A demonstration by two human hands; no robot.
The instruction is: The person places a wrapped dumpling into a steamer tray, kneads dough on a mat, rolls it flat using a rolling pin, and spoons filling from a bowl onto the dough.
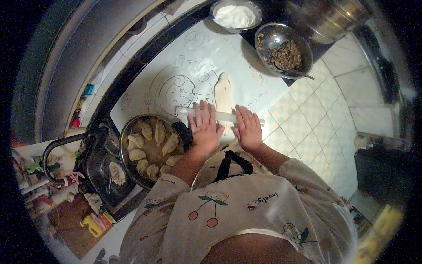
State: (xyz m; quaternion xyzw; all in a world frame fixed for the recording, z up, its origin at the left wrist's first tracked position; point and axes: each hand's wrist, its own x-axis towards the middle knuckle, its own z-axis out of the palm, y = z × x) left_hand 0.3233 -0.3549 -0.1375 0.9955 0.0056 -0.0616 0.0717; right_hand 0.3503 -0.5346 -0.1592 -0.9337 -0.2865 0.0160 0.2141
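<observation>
Both my hands lie palm down on a pale rolling pin [227,117], which crosses a long flattened strip of dough [224,93]. My left hand [205,125] presses the pin just left of the dough, fingers stretched out. On the pin's right part rests my right hand [249,126], its fingers also extended and flat. The dough runs away from me on a white mat [149,90] printed with line drawings. Its near end shows a little below the pin, between my hands.
At my left stands a pan [127,169] with several filled dumplings [146,130], beside a black sink [112,185] with a curved tap [57,147]. Across the counter are a bowl of flour [235,17] and a metal bowl of dark filling [285,55] with a spoon in it.
</observation>
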